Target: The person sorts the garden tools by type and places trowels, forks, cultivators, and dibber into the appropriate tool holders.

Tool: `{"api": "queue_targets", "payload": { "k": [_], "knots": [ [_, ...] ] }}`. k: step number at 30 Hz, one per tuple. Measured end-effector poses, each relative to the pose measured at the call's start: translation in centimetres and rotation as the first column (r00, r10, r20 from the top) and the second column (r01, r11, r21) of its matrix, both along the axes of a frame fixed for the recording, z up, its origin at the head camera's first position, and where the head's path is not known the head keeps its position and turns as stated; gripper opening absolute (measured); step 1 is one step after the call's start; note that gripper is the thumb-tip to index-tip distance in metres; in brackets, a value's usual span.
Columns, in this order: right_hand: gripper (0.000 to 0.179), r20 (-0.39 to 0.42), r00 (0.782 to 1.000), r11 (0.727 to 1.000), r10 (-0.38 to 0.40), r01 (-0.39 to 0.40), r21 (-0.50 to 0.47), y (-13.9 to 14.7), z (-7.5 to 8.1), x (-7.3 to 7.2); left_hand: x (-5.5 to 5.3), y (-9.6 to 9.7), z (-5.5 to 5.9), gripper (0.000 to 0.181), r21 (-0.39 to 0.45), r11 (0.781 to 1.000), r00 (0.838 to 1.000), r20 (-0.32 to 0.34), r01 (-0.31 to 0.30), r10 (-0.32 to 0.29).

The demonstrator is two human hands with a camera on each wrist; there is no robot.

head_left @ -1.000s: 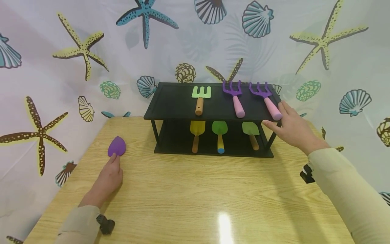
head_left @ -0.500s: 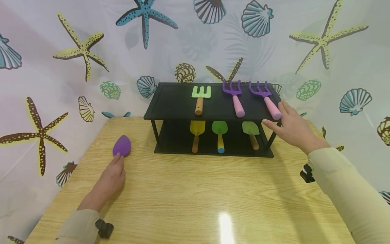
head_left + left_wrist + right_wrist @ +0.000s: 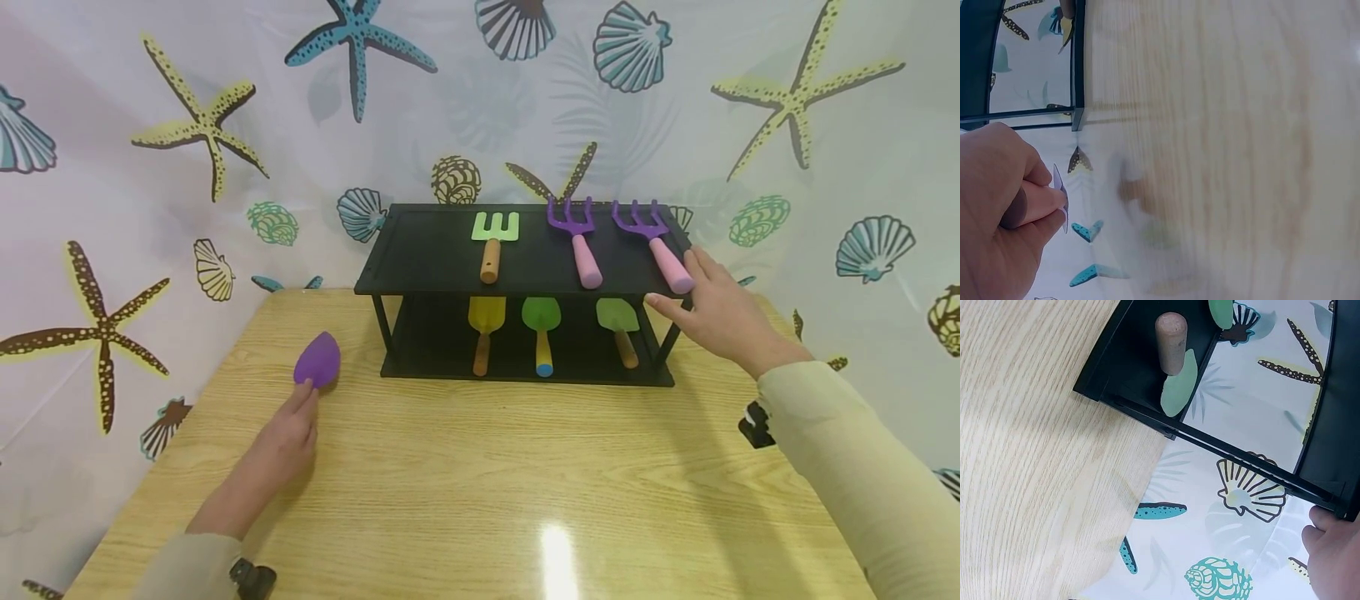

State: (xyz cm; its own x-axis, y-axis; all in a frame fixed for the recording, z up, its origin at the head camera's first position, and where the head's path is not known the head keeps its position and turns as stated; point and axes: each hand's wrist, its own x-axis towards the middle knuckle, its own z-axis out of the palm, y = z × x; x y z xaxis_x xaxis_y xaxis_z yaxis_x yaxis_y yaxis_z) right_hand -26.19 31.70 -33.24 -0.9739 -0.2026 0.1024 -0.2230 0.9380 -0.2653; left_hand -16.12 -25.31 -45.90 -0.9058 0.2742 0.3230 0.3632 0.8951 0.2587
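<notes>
My left hand holds a small trowel by its handle, the purple blade pointing away over the table, left of a black two-tier rack. In the left wrist view, fingers and thumb wrap the trowel's pink handle, and the blade shows nearly edge-on. Against the right front corner of the rack's top shelf rests my right hand, thumb at the front edge and fingers stretched along the side. Those fingers lie right beside the pink handle of a purple hand rake.
A second purple rake and a pale green fork lie on the top shelf. Below are yellow, green and light green trowels. A wooden table stands before a printed curtain.
My left hand has moved to the right with the trowel, closer to the rack. The right hand and the tools on the rack have stayed in place.
</notes>
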Motion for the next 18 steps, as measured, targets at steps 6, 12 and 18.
{"api": "queue_targets", "payload": {
  "k": [6,12,18],
  "knots": [
    [0.106,-0.006,1.0,1.0,0.002,-0.002,0.002,-0.1,0.0,0.0,0.5,0.5,-0.1,0.041,0.001,0.999,0.997,-0.069,0.035,-0.035],
    [0.106,-0.005,1.0,1.0,0.002,-0.002,-0.001,-0.1,0.0,0.1,1.2,0.9,-0.2,0.041,-0.034,0.996,0.99,-0.111,0.081,-0.085],
    [0.106,-0.005,1.0,1.0,0.003,-0.003,-0.003,0.0,-0.1,0.1,1.9,1.3,-0.2,0.04,-0.045,0.994,0.991,-0.083,0.104,-0.107]
  ]
}}
